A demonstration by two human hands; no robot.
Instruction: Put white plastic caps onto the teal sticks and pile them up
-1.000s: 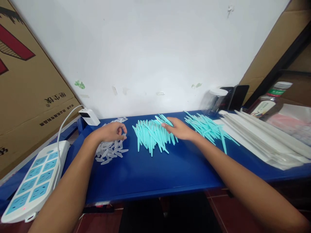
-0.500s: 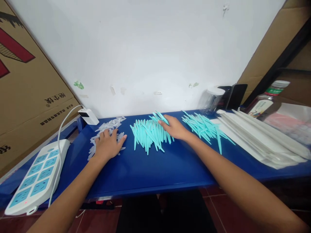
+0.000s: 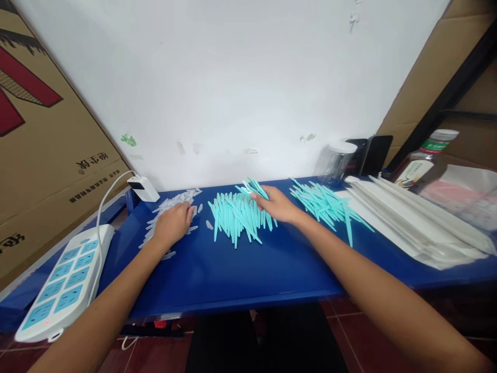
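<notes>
The right hand (image 3: 276, 204) is clamped round teal sticks (image 3: 256, 187) — left hand (image 3: 173, 224) over clear pieces (image 3: 187, 196), its grip impossible to tell.

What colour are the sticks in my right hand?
The sticks are turquoise; the head view shows it.

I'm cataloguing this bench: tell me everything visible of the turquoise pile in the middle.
The middle pile is many slim, tapered turquoise sticks, seemingly plastic. Most lie side by side, pointing toward the wearer; a few cross diagonally on top. It rests on the blue table, left of another turquoise pile. The right hand, holding similar sticks, is at its far right part; contact is unclear.
</notes>
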